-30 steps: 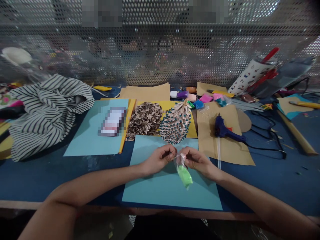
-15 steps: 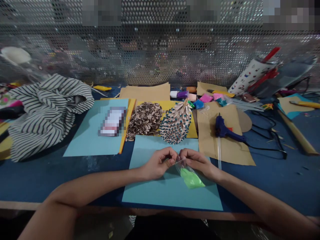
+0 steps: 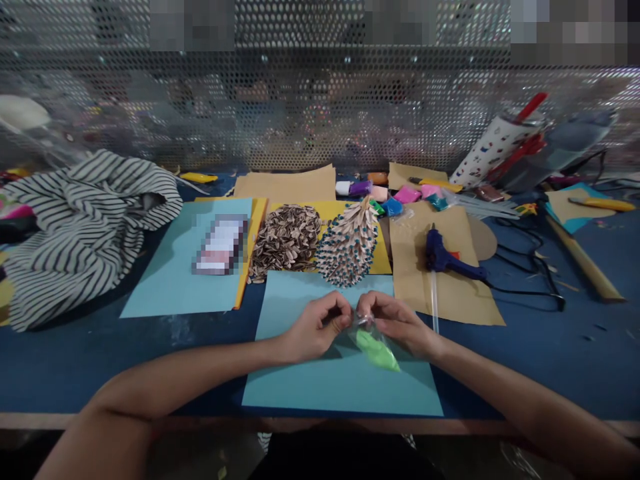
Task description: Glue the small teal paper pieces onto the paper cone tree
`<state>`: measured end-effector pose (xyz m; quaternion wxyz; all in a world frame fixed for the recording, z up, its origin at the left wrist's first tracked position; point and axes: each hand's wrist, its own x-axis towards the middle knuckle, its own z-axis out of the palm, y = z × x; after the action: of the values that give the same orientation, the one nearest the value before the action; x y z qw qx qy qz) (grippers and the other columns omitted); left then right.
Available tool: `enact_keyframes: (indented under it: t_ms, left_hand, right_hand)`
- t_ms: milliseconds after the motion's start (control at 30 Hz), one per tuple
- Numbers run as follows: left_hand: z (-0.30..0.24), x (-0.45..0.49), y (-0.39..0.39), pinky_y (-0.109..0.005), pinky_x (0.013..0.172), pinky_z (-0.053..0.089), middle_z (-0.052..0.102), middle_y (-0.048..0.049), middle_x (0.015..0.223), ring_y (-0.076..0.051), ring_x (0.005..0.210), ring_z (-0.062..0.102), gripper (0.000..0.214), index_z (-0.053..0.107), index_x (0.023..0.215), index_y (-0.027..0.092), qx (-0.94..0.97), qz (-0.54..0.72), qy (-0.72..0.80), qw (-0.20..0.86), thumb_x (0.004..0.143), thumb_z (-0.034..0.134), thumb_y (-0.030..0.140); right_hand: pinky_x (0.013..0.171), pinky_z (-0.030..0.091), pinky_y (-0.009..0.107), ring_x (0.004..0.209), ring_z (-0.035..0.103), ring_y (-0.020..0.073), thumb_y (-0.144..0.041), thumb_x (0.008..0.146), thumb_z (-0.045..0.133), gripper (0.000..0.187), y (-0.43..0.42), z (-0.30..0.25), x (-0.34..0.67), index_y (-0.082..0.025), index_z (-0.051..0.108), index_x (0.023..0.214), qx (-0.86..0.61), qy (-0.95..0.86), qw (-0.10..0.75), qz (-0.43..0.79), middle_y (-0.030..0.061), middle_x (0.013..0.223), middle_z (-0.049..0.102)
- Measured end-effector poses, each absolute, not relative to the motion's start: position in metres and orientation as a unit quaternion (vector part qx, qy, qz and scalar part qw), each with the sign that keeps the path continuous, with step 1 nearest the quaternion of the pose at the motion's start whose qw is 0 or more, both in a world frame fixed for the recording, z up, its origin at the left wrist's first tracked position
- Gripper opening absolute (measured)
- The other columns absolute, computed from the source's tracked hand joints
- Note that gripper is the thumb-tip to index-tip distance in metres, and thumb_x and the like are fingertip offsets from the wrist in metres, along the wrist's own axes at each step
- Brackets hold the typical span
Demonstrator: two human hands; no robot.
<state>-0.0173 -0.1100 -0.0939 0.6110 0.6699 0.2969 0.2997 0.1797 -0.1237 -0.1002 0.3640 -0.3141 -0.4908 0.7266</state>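
Pale blue card (image 3: 310,390) leaves room to pass on the near side of the left hand (image 3: 317,327) and right hand (image 3: 397,323), though the plastic bag (image 3: 375,350) lies just below them. Farther off, the seed-covered cone (image 3: 349,243) blocks the way, and the glue gun (image 3: 443,255) obstructs the right.

left hand (image 3: 319,328) beside right hand (image 3: 397,325), pinching

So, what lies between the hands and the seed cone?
In the head view, a light blue card; left hand and right hand pinch a green-filled plastic bag.
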Motion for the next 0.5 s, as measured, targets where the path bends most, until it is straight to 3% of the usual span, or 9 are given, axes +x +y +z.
enact_keyframes:
  t_ms: [200, 367, 500]
  left_hand:
    - [-0.1003, -0.0181, -0.1093, -0.023, 0.062, 0.042, 0.054, -0.0006, 0.074, -0.011, 0.067, 0.050, 0.041, 0.051, 0.083, 0.016, 0.632, 0.408, 0.359, 0.552, 0.088, 0.052, 0.057]
    - [-0.1037, -0.0194, -0.1090, -0.022, 0.060, 0.046, 0.058, -0.0009, 0.075, -0.010, 0.065, 0.055, 0.031, 0.054, 0.086, 0.017, 0.645, 0.435, 0.380, 0.501, 0.091, 0.052, 0.047]
    - [-0.1031, -0.0193, -0.1071, -0.023, 0.068, 0.049, 0.062, -0.0037, 0.084, -0.011, 0.075, 0.059, 0.020, 0.057, 0.091, 0.016, 0.671, 0.455, 0.375, 0.449, 0.091, 0.055, 0.035]
  right_hand:
    - [0.079, 0.048, 0.031, 0.092, 0.058, 0.0174, -0.062, 0.079, 0.062, 0.053, -0.1203, -0.0919, 0.1812, -0.024, 0.053, 0.116, -0.332, -0.490, 0.365, 0.719, 0.0056, 0.104, 0.059]
    - [0.064, 0.050, 0.029, 0.073, 0.058, 0.0128, -0.065, 0.081, 0.057, 0.052, -0.1203, -0.0935, 0.1786, -0.021, 0.058, 0.108, -0.285, -0.486, 0.287, 0.775, 0.0059, 0.099, 0.060]
    - [0.057, 0.043, 0.024, 0.064, 0.047, 0.0086, -0.062, 0.082, 0.058, 0.046, -0.1199, -0.0995, 0.1776, -0.019, 0.059, 0.099, -0.324, -0.478, 0.312, 0.754, 0.0010, 0.083, 0.054]
